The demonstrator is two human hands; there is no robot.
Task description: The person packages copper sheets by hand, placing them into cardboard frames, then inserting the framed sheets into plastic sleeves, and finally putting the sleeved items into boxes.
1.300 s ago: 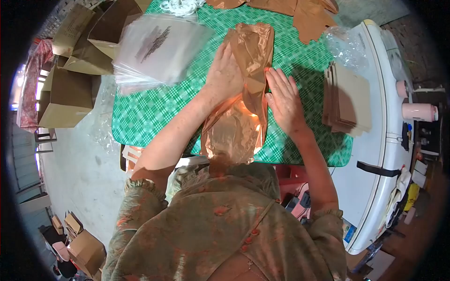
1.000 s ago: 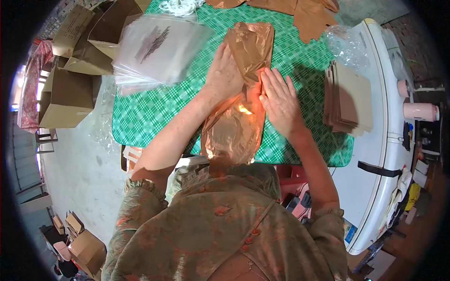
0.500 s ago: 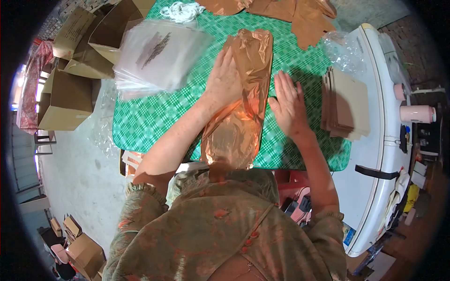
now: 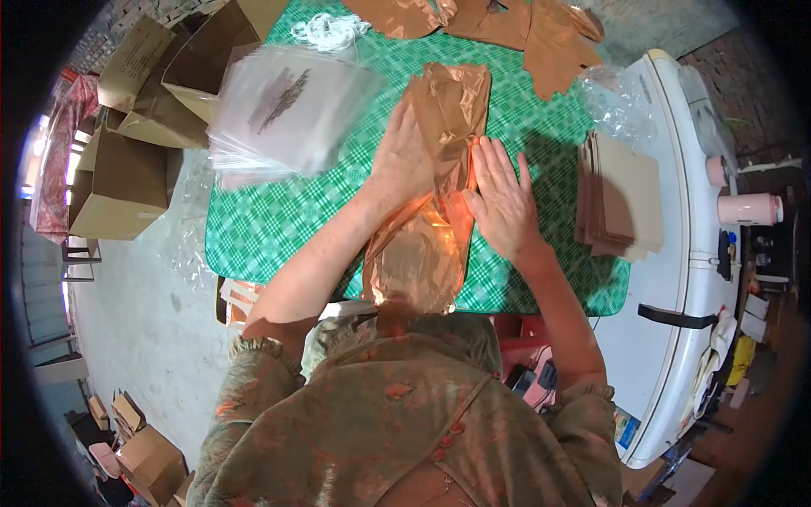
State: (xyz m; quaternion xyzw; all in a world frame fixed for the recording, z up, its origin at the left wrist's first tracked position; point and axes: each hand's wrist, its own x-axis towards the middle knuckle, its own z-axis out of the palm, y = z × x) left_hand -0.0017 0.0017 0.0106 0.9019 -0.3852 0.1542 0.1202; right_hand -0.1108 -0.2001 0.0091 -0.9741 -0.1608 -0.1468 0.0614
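Observation:
A long, shiny copper-coloured garment or fabric piece [image 4: 414, 262] lies lengthwise on the green checked tablecloth [image 4: 287, 224], its lower end at the table's front edge. My left hand [image 4: 404, 160] lies flat on its left side, fingers stretched away from me. On its right edge rests my right hand [image 4: 504, 198], fingers extended, the thumb touching the material. Neither hand grips anything. Between the hands the material is creased and narrowed. The stack of clear plastic bags [image 4: 287, 110] is at the left, and a stack of beige cards [image 4: 629, 194] is at the right.
More copper-coloured pieces [image 4: 557, 51] and white string [image 4: 329, 32] lie at the table's far side. Crumpled clear plastic [image 4: 621, 101] is at the far right. Open cardboard boxes [image 4: 127, 190] stand left; a white appliance [image 4: 676, 338] with a pink bottle [image 4: 748, 209] stands right.
My right hand has moved left from the tablecloth onto the material's right edge. The material has bunched narrower between my hands. My left hand stays on it.

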